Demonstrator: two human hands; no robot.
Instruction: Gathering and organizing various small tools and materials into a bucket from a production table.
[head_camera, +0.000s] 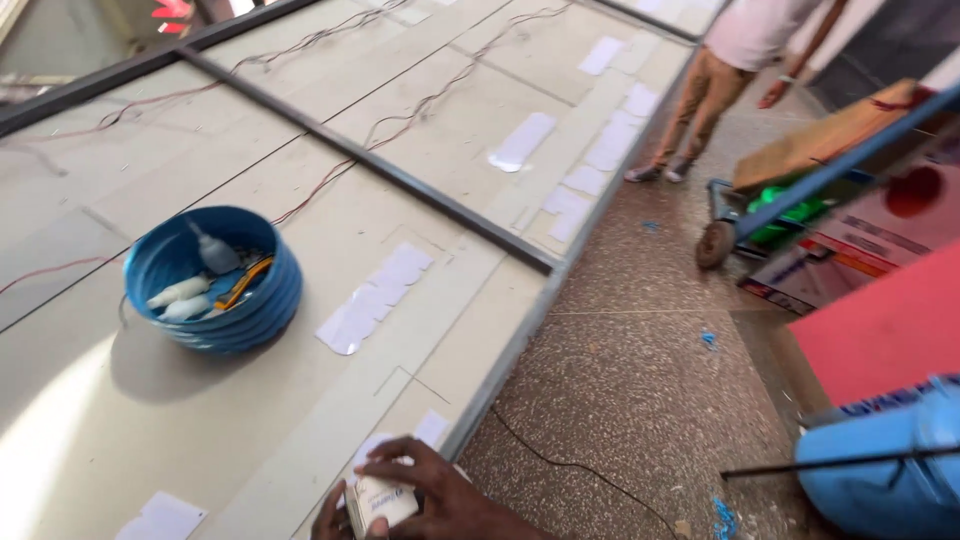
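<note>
Right hand (440, 492): fingers curled over the top of a small white box (385, 500), clamped on it at the near edge of the panel (150, 410).
Left hand (330, 522): only fingertips show, pressed to the box's left side; whether they grip it I cannot tell.
Box: held low over the panel's near corner, just above a white strip (432, 427).
Panel: big, pale, flat, framed in dark metal bars (365, 160); thin red wires (420, 105) run across its far half.
White strips: more patches (375, 295) lie in a row along the panel's right edge.
Bowl (215, 280): blue, ribbed, on the panel well left of the box, holding white tubes (180, 292) and an orange-handled tool (243, 283).
Floor (640, 370): speckled stone right of the panel, a black cable (580, 468) trailing on it.
Person (735, 70): standing past the panel's far right edge, tan trousers, light shirt.
Cart (790, 190): right of the panel, stacked with boards.
</note>
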